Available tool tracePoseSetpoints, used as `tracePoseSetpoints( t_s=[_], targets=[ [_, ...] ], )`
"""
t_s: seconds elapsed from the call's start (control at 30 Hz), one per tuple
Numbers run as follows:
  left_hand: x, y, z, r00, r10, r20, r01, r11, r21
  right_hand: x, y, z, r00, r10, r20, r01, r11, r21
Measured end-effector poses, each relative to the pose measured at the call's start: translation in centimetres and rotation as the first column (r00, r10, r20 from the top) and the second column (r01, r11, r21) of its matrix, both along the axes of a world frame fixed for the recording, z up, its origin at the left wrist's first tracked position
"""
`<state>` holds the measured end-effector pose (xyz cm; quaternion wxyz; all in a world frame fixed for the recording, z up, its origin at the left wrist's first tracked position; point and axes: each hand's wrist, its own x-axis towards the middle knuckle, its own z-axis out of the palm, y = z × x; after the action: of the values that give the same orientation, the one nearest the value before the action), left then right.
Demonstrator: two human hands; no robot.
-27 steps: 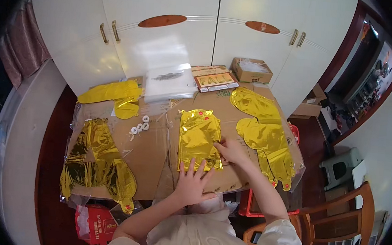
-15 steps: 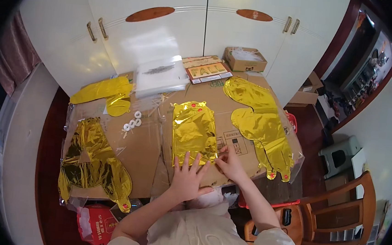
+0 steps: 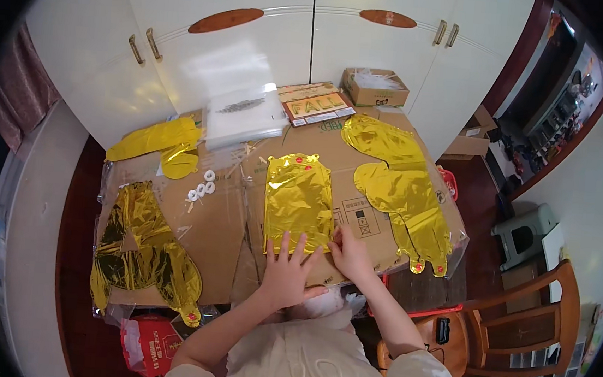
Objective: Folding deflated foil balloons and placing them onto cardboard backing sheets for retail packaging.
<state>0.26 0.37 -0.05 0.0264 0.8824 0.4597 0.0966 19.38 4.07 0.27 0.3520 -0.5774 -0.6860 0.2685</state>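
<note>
A gold foil balloon [image 3: 299,204], folded into a flat rectangle with red dots near its top edge, lies in front of me on the cardboard-covered table. My left hand [image 3: 286,276] rests with spread fingers flat on its near edge. At the lower right edge of the foil, my right hand [image 3: 351,255] is closed, thumb and finger pinching the border. To the right lies a curved, unfolded gold foil balloon [image 3: 404,189] with red dots at its near end. Another gold foil balloon [image 3: 145,240] is spread out at the left, and a smaller folded one [image 3: 156,145] lies behind it.
Behind the folded foil are a stack of clear plastic bags [image 3: 243,116], a printed card pack [image 3: 315,108] and a small carton [image 3: 375,88]. White tape rolls [image 3: 202,186] sit left of centre. A wooden chair [image 3: 517,326] stands right, a red bag [image 3: 147,346] below left.
My right hand has shifted slightly down along the foil's right edge, and that lower right corner looks flatter. The left hand stays spread on the near edge.
</note>
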Motion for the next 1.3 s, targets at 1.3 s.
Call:
tracePoseSetpoints(
  t_s=[1.3],
  targets=[
    [-3.2,-0.1,1.2,0.999,-0.035,0.034,0.037,0.998,-0.052,-0.1,-2.3,-1.7,0.934,-0.209,0.291,0.111,0.941,0.320]
  ],
)
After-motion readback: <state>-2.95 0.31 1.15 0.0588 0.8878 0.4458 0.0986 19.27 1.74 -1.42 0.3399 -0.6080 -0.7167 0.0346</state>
